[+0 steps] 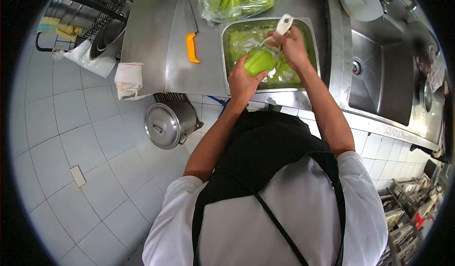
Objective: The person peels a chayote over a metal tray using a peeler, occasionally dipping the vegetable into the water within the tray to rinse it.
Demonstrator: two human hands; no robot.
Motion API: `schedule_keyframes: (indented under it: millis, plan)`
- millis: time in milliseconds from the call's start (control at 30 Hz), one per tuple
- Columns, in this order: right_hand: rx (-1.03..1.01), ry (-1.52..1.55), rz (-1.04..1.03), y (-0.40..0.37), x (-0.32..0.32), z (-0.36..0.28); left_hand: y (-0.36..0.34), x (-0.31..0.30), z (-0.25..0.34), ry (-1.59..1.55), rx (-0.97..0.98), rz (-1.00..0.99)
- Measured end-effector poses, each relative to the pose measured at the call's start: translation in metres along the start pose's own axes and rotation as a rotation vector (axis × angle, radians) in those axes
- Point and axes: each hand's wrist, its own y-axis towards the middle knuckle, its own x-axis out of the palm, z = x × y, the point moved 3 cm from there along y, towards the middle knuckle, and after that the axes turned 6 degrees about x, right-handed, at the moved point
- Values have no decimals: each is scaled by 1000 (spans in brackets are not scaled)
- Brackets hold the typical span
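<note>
My left hand (242, 79) holds a green chayote (259, 61) over a steel tray (225, 53) that holds green peelings. My right hand (291, 45) grips a white peeler (283, 26), its blade end resting against the top of the chayote. Both hands sit above the tray, at the near edge of the steel counter (151, 34).
A knife with an orange handle (191, 47) lies left of the tray. A plastic bag of chayotes (239, 0) sits behind it. A sink (384, 76) is at the right. A lidded steel pot (167, 124) stands on the tiled floor; a cloth (128, 79) hangs off the counter edge.
</note>
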Motion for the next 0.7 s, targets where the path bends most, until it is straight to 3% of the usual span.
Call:
schedule_keyframes:
  millis: [67, 200, 500, 600, 700]
  plan:
    - [107, 28, -38, -3, 5, 19, -1, -1, -1, -25, 9, 2]
    - [137, 61, -43, -4, 4, 29, -6, -2, -8, -6, 58, 10]
    - [35, -52, 124, 9, -19, 41, 4, -3, -8, -3, 75, 5]
    - [-4, -26, -16, 2, -4, 22, -4, -3, -5, 24, 58, -12]
    - [47, -13, -30, -14, 17, 14, 2, -1, -8, -20, 53, -20]
